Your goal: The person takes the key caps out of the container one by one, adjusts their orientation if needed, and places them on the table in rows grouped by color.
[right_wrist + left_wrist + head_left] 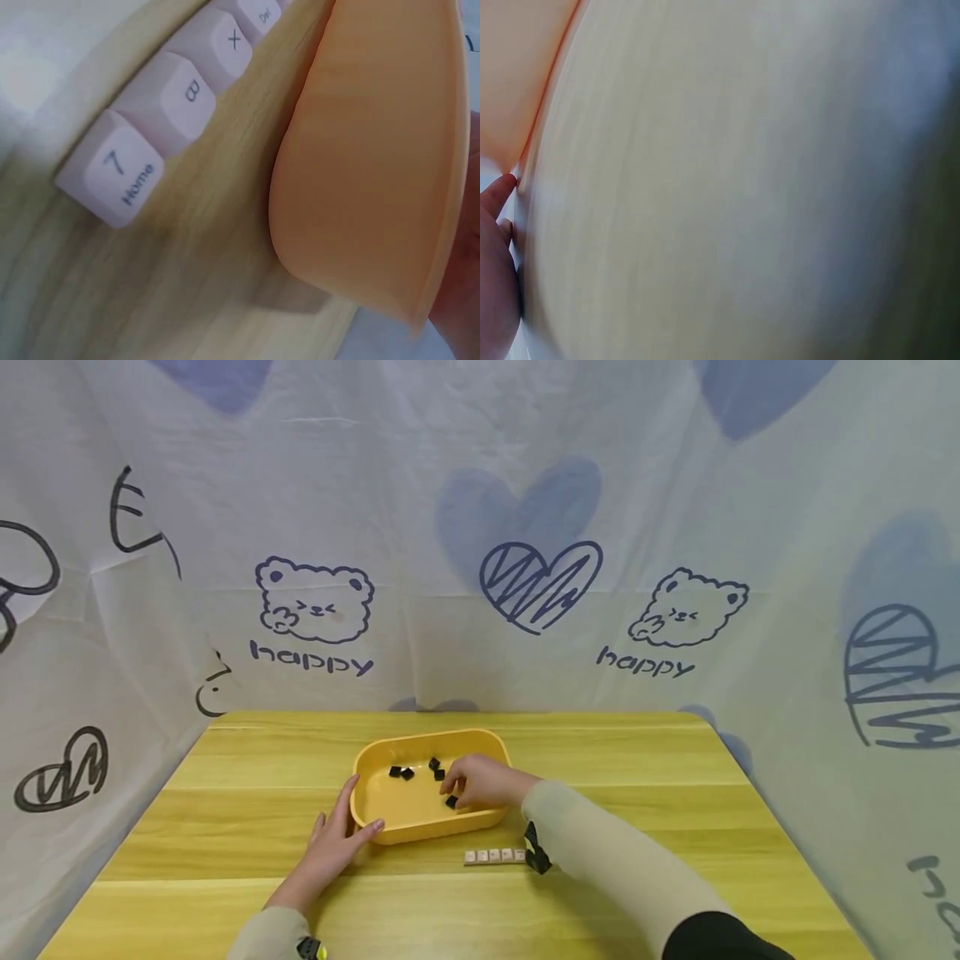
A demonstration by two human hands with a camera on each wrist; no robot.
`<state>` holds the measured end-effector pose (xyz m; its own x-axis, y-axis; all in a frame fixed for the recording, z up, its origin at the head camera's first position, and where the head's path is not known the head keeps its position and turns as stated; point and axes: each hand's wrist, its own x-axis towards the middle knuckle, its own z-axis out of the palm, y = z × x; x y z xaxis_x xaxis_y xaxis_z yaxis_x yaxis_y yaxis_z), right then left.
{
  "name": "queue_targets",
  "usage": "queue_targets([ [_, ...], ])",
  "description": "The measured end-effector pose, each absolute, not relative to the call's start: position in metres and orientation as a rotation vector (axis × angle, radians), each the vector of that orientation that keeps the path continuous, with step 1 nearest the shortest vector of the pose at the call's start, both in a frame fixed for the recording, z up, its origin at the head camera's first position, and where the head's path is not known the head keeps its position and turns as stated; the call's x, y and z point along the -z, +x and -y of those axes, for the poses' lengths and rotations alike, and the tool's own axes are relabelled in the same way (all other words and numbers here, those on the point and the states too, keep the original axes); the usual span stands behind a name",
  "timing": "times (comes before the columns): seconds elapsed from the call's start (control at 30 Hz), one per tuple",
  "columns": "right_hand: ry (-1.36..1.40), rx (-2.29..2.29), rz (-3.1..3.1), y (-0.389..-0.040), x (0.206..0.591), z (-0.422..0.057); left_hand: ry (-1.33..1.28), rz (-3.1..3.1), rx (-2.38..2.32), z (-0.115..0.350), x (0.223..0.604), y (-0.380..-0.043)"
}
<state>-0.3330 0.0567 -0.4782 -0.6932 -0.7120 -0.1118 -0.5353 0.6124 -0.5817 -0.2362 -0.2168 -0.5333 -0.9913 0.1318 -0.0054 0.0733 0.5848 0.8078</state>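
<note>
A yellow tray (405,835) stands on the wooden table with several small black keycaps (407,773) inside. At its front left corner my left hand (330,845) grips it, fingers along the left side and thumb at the front rim. In the left wrist view a fingertip (507,182) meets the tray's outer wall (517,75). My right hand (480,781) reaches over the tray's right end, fingers bent down. It pinches a black keycap (452,802) low in the tray. In the right wrist view the tray's wall (367,172) hides the fingertips.
A row of several white keycaps (494,856) lies on the table (637,827) in front of the tray. The nearest in the right wrist view, a keycap marked 7 Home (120,172), sits beside the tray. A printed cloth (420,643) hangs behind the table.
</note>
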Motion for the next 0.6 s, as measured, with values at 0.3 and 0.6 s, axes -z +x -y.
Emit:
queue_targets([
  [0.3, -0.939, 0.687, -2.477, -0.3351, 0.4776, -0.0521, 0.182, -2.748, -1.382, 0.2155, 0.5333, -0.2353],
  [0.6, -1.010, 0.582, -2.505, -0.3397, 0.4813, -0.0527, 0.158, -2.741, -1.375, 0.2172, 0.5332, -0.2352],
])
